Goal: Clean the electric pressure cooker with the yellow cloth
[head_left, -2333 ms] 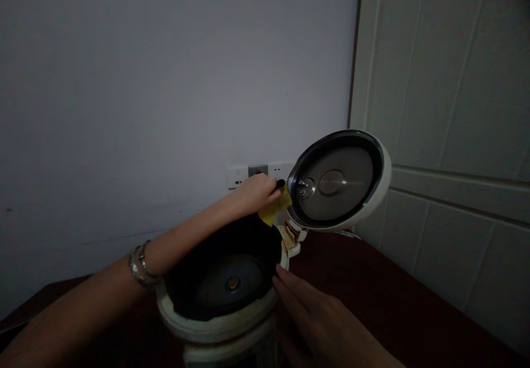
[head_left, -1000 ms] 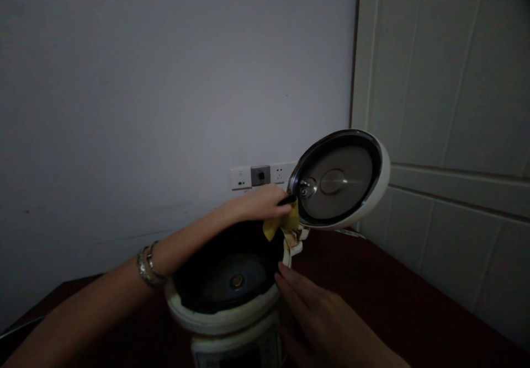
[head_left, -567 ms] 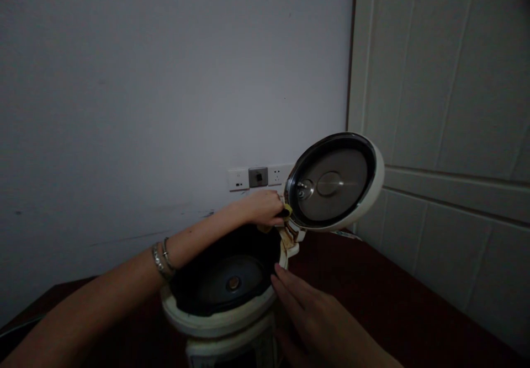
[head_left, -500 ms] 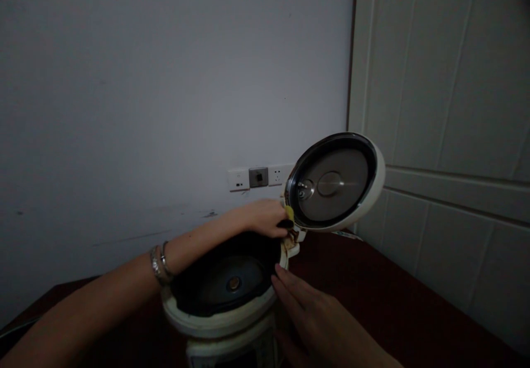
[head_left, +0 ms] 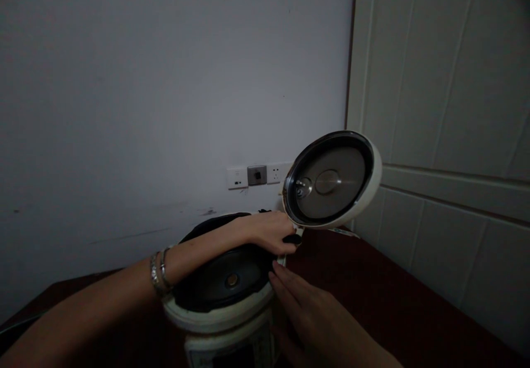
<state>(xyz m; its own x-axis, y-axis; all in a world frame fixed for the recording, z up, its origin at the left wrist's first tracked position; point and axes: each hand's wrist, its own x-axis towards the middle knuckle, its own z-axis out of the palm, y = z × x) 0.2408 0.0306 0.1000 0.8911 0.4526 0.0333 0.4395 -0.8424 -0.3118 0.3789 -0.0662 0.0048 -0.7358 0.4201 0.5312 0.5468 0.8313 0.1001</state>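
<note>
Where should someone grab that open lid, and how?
Probably best by its pale outer rim, coming from the right, with the hand's fingers curled over the edge. The lid stands tilted open with its hinge low at the left, so the edge opposite looks free, while the left hand crowds the hinge end.

Outlet plates (head_left: 257, 175) line a wall (head_left: 178, 81) left of a panelled door (head_left: 430, 92).
</note>
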